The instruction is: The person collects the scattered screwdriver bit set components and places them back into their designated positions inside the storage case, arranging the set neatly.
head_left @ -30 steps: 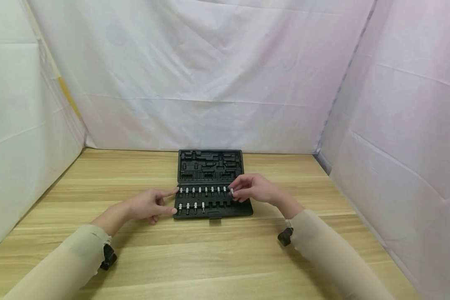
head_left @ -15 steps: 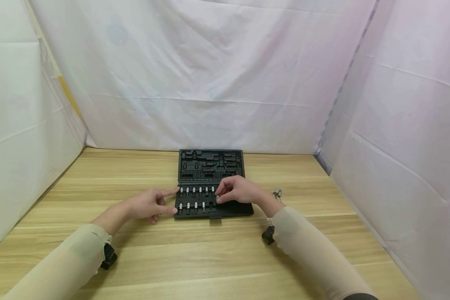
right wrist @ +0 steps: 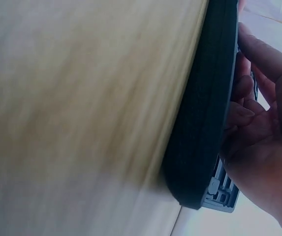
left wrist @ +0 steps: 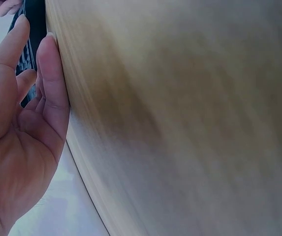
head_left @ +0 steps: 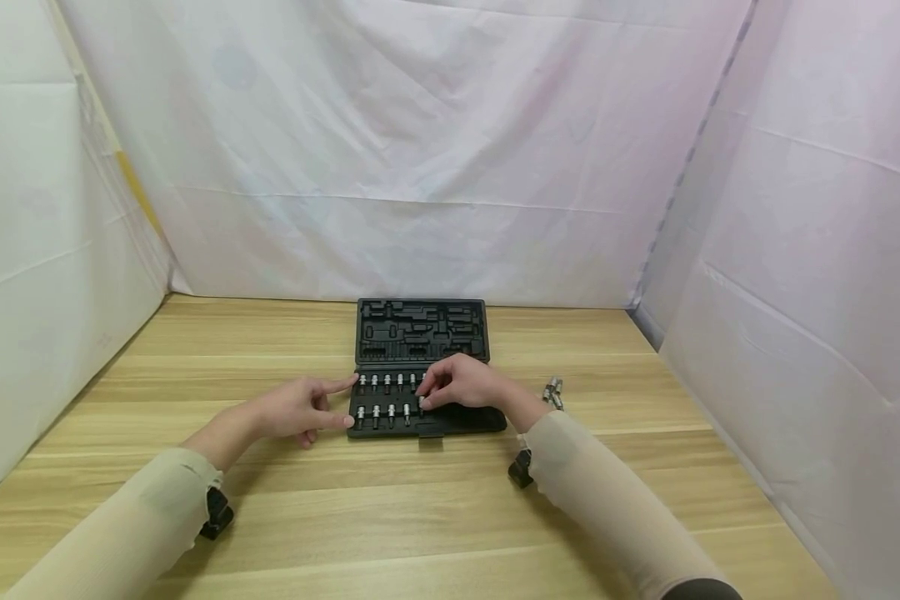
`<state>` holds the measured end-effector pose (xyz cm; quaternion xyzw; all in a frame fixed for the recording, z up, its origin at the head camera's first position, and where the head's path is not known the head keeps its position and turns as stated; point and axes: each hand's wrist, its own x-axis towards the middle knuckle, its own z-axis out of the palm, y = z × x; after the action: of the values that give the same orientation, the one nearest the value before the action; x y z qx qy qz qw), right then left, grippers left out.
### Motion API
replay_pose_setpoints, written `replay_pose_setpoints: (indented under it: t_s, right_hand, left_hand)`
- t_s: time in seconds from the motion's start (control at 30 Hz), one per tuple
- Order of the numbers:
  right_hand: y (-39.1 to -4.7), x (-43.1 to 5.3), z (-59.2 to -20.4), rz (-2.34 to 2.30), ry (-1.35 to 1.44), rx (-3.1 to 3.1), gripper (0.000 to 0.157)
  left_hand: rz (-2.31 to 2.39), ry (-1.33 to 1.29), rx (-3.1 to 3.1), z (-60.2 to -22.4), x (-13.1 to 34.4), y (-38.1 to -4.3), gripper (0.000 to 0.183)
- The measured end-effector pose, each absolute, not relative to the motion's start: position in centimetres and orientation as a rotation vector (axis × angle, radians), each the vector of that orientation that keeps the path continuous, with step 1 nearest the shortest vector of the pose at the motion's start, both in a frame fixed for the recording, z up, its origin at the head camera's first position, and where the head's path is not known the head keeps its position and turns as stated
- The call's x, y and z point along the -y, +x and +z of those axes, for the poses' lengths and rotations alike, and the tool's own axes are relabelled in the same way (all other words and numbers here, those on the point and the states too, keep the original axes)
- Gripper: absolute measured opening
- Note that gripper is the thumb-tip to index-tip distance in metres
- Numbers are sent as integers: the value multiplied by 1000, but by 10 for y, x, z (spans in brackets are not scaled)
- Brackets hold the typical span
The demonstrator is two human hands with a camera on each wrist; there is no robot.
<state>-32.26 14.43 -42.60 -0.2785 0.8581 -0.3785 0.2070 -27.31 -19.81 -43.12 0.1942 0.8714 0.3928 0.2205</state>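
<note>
So, right hand (head_left: 461, 383) pinches a bit socket (head_left: 422, 403), thumb-to-finger, at the near row of the case (head_left: 474, 422). Skewed grip could drop it or knock its neighbour. Hand arches over the case's right half. Left hand (head_left: 292, 412): index and thumb straight, at the left edge. Loose sockets (head_left: 547, 393) lie right.

Both long, pale cream fabric sleeves (head_left: 123, 521) ended in uneven cuffs (head_left: 212, 477). A small, black, boxy device (head_left: 217, 515) showed beside each.
</note>
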Motion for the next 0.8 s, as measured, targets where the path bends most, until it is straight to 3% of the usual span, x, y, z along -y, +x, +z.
replay_pose_setpoints:
  t_s: [0.5, 0.8]
  right_hand:
    - [-327, -146, -427, -961, -820, -2404, 11]
    - [-326, -144, -429, -969, -803, -2420, 27]
  left_hand:
    - [1104, 535, -2400, -429, 197, -272, 90]
    - [1091, 541, -2407, -431, 198, -273, 90]
